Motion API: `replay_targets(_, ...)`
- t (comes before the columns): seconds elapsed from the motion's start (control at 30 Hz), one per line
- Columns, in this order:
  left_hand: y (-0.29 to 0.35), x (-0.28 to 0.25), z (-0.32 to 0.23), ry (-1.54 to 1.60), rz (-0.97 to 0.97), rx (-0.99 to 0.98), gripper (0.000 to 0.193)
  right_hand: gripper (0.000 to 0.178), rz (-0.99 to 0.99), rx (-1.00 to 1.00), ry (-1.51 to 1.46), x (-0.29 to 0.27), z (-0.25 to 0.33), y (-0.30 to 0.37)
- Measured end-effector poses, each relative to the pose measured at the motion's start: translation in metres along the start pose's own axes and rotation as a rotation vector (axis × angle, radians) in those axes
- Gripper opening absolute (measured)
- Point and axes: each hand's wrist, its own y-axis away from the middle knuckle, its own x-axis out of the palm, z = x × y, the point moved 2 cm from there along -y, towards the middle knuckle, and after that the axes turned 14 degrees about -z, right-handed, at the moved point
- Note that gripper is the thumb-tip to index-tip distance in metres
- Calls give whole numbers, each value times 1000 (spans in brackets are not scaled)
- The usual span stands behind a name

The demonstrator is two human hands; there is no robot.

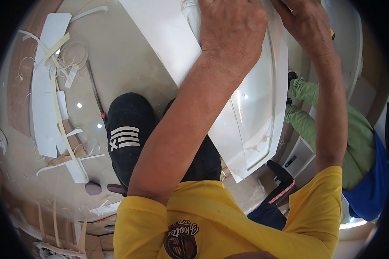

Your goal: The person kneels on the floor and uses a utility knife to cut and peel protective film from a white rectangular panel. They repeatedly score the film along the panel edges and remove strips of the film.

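Observation:
My left hand [234, 26] reaches to the top edge of the picture above a long white panel [160, 36]. Its fingers look curled in, but their tips and anything in them are cut off. To its right, my right hand [306, 26] is bent with the thumb angled toward the left hand; its fingertips also leave the picture, so what it grips is hidden. Beneath both hands the panel has a glossy, film-like face [257, 112] with a raised border. Crumpled clear plastic [191, 17] lies beside my left wrist.
White offcut boards [45, 103], yellowish tape strips [55, 93] and a thin dark rod [95, 88] litter the floor at left. Another person in green trousers [354, 138] is close at right, near white cabinet parts [298, 155]. Wooden pieces [56, 224] stand at lower left.

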Motion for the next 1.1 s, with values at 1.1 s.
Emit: replay_targets(1.1,1,1,2,22,-19,-34,8,8,153,-176,-93,-13,-3,-34)
